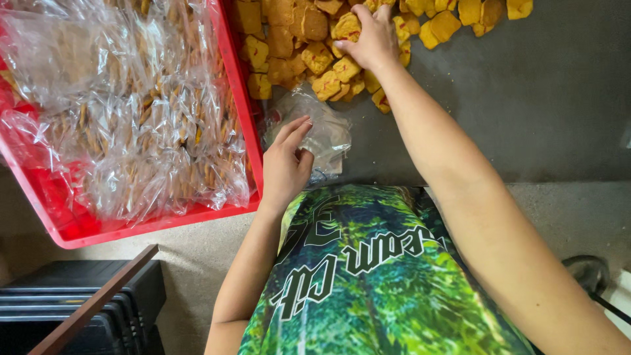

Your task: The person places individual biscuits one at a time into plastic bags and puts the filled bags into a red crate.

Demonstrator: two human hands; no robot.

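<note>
Closest in, the left hand (pixel 284 163) pinches the edge of a small clear bag (pixel 320 130) lying on the grey worktop (pixel 526 112), fingers mostly closed on the plastic. Straight beyond it, the right hand (pixel 371 36) reaches out, fingers curled over the pile of yellow biscuits (pixel 309 49). A red tray (pixel 244 112) of filled bags sits left.

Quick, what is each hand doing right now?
Left hand: fingers pinching the clear plastic bag on the table.
Right hand: curled over the yellow biscuits, apparently gripping some.
</note>
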